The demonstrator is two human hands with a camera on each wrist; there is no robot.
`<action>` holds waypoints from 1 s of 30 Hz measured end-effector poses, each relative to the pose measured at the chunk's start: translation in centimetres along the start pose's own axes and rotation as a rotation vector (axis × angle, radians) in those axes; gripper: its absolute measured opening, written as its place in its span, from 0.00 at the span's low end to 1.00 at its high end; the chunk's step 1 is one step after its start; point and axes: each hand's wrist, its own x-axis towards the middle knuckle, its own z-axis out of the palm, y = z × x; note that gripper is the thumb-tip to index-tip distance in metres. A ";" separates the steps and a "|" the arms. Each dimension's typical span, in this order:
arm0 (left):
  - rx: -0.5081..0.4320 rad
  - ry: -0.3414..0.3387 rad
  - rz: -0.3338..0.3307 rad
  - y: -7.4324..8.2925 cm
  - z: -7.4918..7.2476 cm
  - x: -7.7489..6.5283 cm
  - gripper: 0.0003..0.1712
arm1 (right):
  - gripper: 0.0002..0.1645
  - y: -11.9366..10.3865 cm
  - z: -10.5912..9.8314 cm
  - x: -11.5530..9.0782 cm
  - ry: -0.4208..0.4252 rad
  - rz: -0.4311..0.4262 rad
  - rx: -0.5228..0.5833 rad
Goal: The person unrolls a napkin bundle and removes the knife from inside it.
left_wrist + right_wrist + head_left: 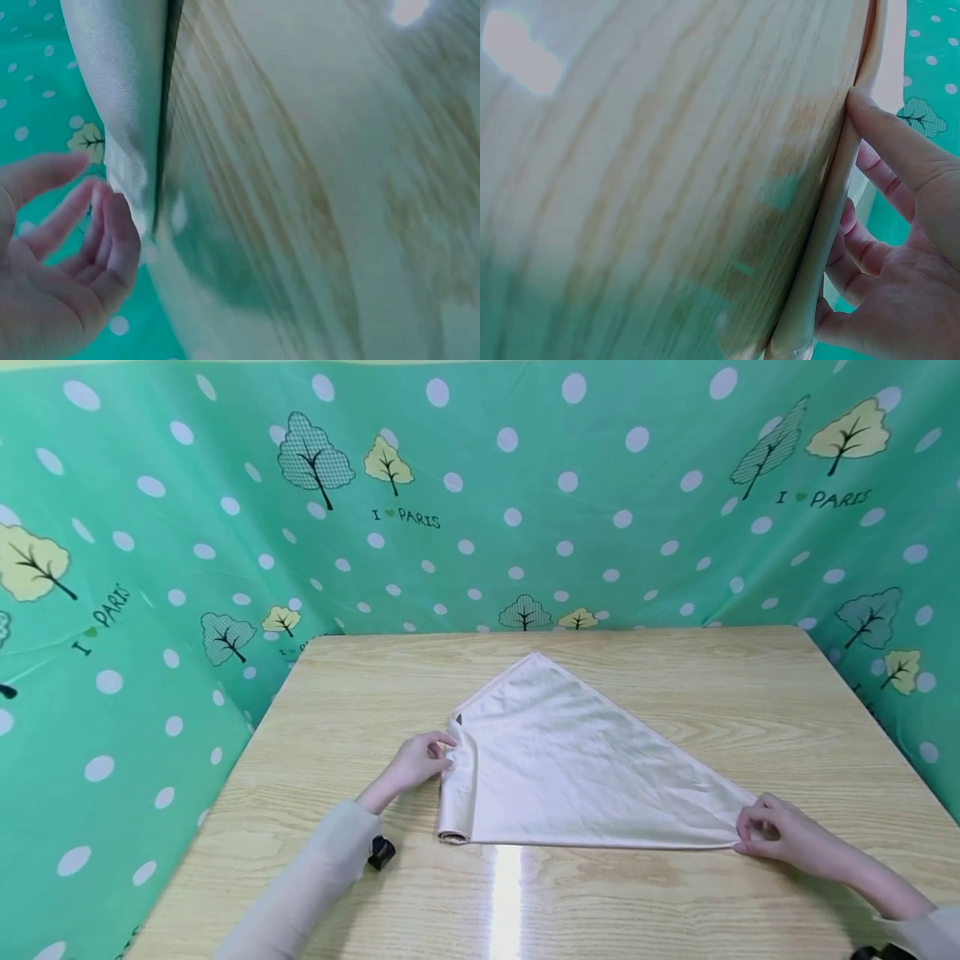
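Your left hand (414, 764), loosely curved, touches the rolled side of the satiny pale-pink triangular cloth (585, 760); your right hand (795, 839) pinches its corner.

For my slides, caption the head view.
Left hand at the rolled end of a pale cloth, right hand pinching its pointed corner, table beneath.

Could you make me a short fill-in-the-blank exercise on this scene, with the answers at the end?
1. At the left hand, the pale cloth is ____ up into a tube.
2. The hand holding the cloth's pointed corner is the person's ____ one.
3. The cloth lies on a table whose surface shows a ____ grain.
4. In the head view, the lettering on the green backdrop reads "I", a heart, then "____".

Missing words: rolled; right; wood; PARIS
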 end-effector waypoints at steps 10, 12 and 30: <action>0.139 -0.163 0.230 1.0 0.2 -1.0 0.12 | 0.12 0.1 0.0 0.1 0.000 -0.001 0.002; 0.155 -0.189 0.244 1.1 0.3 -1.2 0.12 | 0.12 0.1 0.0 0.1 0.001 -0.006 0.005; 0.323 -0.253 0.256 1.3 1.9 -2.1 0.14 | 0.10 0.1 -0.1 0.0 -0.006 -0.050 0.024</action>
